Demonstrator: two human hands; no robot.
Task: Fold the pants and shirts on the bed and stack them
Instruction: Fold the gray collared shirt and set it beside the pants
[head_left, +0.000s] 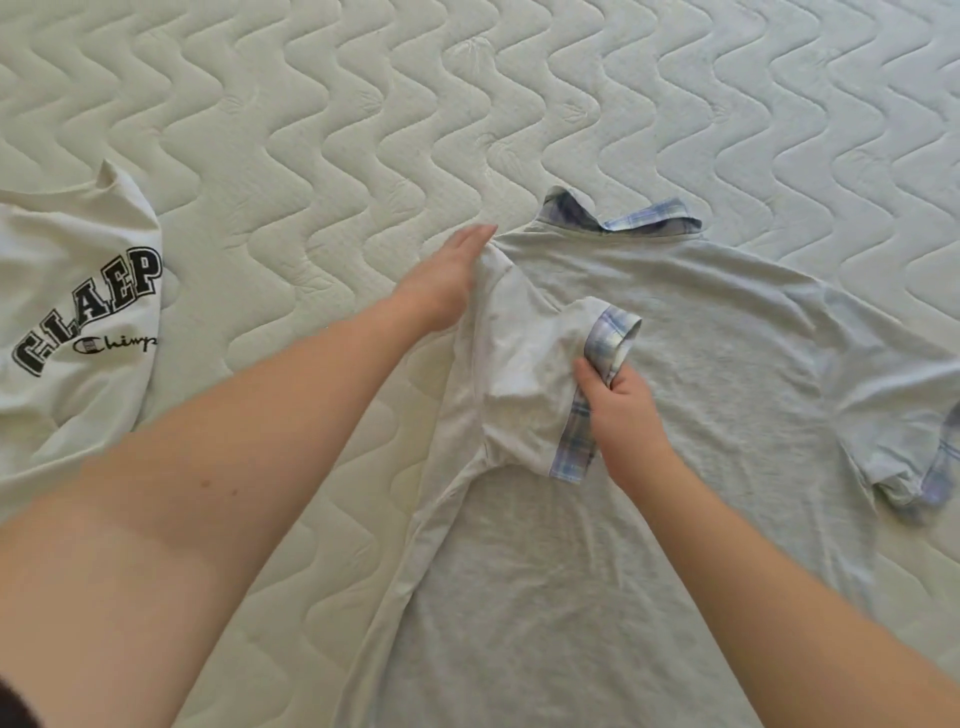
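A light grey polo shirt (701, 374) with a blue plaid collar and plaid sleeve cuffs lies flat on the bed, collar at the far end. Its left sleeve is turned inward over the body. My right hand (618, 410) is shut on the plaid cuff of that sleeve. My left hand (447, 280) lies flat, fingers together, against the folded left shoulder edge near the collar. The right sleeve lies spread out at the right, its cuff crumpled.
A white T-shirt (67, 322) with black block letters lies crumpled at the left edge of the quilted white mattress (363, 130). Bare mattress stretches beyond the collar and between the two garments.
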